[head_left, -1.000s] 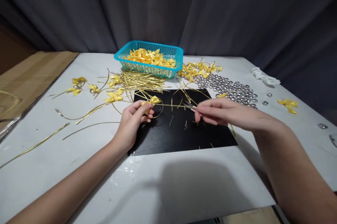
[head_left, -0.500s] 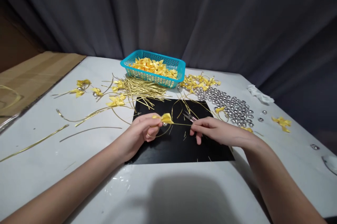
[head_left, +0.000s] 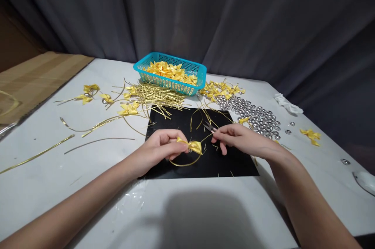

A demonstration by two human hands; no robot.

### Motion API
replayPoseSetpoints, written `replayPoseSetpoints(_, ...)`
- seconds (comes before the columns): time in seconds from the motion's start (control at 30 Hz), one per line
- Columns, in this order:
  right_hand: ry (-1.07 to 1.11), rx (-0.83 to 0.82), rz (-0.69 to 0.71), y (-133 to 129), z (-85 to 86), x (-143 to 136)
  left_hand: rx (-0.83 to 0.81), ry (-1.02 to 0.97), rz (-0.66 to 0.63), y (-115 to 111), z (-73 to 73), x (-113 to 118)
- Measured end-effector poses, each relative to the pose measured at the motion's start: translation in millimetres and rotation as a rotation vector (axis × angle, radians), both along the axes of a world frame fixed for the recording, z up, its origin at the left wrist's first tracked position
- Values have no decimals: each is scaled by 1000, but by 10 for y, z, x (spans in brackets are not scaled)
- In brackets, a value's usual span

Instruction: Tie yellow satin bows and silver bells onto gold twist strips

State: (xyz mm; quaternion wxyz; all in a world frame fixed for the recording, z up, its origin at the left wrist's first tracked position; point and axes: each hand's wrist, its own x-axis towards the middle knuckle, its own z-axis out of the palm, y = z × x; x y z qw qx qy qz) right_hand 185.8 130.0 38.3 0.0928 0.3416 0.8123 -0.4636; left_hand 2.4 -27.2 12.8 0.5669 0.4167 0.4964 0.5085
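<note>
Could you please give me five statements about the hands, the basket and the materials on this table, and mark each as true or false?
1. The left hand holds a yellow ribbon bow. True.
2. The right hand is apart from any cord. False: the right hand pinches a thin gold cord that runs from the bow.
3. Many silver beads lie on the white table. True.
4. The turquoise basket is filled with silver beads. False: the basket holds yellow ribbon pieces.
5. A black mat lies on the table, beneath the hands. True.
</note>
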Motion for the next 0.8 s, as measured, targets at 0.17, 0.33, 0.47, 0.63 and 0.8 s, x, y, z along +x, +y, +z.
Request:
replayPoseSetpoints(0.17,88,-34,-124,-62,91,-27,-15,317,-176,-21,-9,60)
replayPoseSetpoints(0.33,472,144,-153,-220,238,23,20,666,-75,6,-139,64)
replayPoseSetpoints(0.47,615,321,107,-373,336,102,-9,658,76,34,-198,30)
replayPoseSetpoints(0.63,535,373,352,-523,389,83,-17,383,184,66,-190,9)
replayPoseSetpoints(0.8,316,199,554,-582,334,44,-34,203,330,98,-159,-29)
